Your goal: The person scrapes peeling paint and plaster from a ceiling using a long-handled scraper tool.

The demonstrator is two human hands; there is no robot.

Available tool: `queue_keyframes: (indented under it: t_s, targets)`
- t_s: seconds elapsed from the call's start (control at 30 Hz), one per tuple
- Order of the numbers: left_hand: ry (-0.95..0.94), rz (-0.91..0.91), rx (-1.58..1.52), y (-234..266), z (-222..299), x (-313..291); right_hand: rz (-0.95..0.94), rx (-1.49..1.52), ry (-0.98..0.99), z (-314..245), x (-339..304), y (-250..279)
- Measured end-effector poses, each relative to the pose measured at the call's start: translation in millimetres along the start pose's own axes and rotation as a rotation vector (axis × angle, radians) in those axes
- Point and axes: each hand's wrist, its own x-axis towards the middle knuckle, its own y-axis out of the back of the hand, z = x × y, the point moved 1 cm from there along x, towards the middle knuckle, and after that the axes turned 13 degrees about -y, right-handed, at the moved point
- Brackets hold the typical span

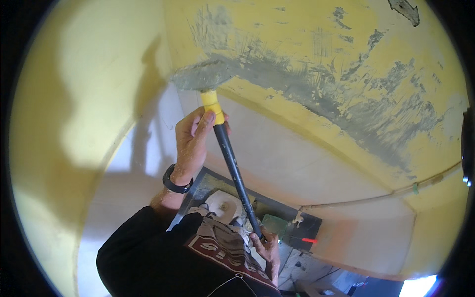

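A sledgehammer (237,173) with a black handle and a yellow collar is held upward on a slant in both hands. Its grey, dusty head (203,75) is by the corner of the yellow wall, overlapping the left end of a rough grey strip (277,79); whether it touches the wall I cannot tell. My left hand (192,137), speckled with dust and with a dark watch on the wrist, is closed around the handle's top at the yellow collar. Lower down, near the handle's end, my right hand (267,251) is closed on the black part.
Grey smears and scrapes cover the yellow wall (366,99), above white lower walls (297,153). A thin pipe or cable (346,202) runs along the right. Below are a white basin-like fixture (222,205), a green container (275,225) and a small red item (309,240) on a dark surface.
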Motion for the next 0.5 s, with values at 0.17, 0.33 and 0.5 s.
queue_keyframes:
  t_s: [0.17,0.33,0.5]
  targets:
    - [0.027,-0.158,-0.067,-9.7,-2.2,26.2,0.149,0.092,-0.123,-3.9,-34.7,-43.4]
    - [0.084,-0.434,-0.147,-21.1,-20.6,36.5,0.416,0.135,-0.146,-15.6,-59.4,-84.7]
    - [0.094,-0.599,-0.190,-36.5,-26.8,38.2,0.494,0.252,-0.257,-16.8,-74.9,-122.3]
